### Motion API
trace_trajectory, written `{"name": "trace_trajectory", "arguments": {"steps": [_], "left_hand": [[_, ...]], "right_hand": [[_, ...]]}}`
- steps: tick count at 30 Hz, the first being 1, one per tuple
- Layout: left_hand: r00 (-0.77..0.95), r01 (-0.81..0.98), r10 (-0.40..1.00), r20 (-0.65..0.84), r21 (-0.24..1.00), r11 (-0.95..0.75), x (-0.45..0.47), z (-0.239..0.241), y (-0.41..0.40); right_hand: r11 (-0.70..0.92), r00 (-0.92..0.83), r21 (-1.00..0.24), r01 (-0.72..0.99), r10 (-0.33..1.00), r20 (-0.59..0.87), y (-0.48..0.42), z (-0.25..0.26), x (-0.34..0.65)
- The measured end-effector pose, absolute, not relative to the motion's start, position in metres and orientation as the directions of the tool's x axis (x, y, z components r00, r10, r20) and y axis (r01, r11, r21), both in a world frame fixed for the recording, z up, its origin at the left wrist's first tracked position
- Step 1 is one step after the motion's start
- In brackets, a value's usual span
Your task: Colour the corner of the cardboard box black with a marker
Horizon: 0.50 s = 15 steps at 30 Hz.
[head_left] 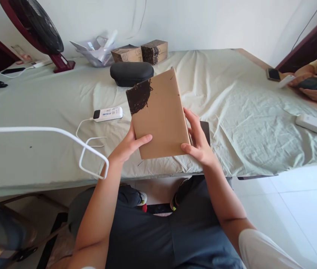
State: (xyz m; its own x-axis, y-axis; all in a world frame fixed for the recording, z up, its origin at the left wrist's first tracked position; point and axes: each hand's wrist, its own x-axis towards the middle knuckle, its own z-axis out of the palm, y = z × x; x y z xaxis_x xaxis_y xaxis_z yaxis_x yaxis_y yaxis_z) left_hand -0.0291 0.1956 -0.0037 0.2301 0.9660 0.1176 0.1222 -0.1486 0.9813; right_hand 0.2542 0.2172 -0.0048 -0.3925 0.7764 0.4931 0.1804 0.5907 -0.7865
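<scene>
A brown cardboard box (161, 116) with a dark patterned patch on its upper left corner is held tilted above the near part of the table. My left hand (131, 144) grips its lower left edge, with the thumb lying across the face. On the right edge, my right hand (196, 140) holds it with the thumb at the lower corner and the fingers along the side. Partly hidden behind my right hand is a dark flat object (205, 130). A black zip-type case (130, 73) sits just beyond the box.
A white power bank (109, 114) with a white cable (49, 129) lies to the left. Two smaller cardboard boxes (155, 51), a plastic basket (98, 56) and a fan (60, 62) stand along the wall. At right are another person's hands (312, 82), a phone (273, 74) and a white device (316, 125).
</scene>
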Motion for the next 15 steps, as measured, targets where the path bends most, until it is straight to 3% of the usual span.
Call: {"name": "trace_trajectory", "arguments": {"steps": [4, 8, 15], "left_hand": [[0.12, 0.132, 0.992, 0.045, 0.989, -0.061, -0.026, -0.018, 0.2], [0.019, 0.155, 0.993, 0.113, 0.981, -0.114, -0.019, -0.031, 0.2], [-0.112, 0.192, 0.972, 0.209, 0.964, -0.185, -0.008, -0.026, 0.195]], "right_hand": [[0.717, -0.375, -0.616, 0.327, 0.697, 0.611, 0.203, 0.0, 0.237], [0.77, -0.414, -0.47, 0.431, 0.632, 0.655, 0.187, -0.004, 0.215], [0.789, -0.45, -0.467, 0.4, 0.613, 0.649, 0.182, -0.005, 0.21]]}}
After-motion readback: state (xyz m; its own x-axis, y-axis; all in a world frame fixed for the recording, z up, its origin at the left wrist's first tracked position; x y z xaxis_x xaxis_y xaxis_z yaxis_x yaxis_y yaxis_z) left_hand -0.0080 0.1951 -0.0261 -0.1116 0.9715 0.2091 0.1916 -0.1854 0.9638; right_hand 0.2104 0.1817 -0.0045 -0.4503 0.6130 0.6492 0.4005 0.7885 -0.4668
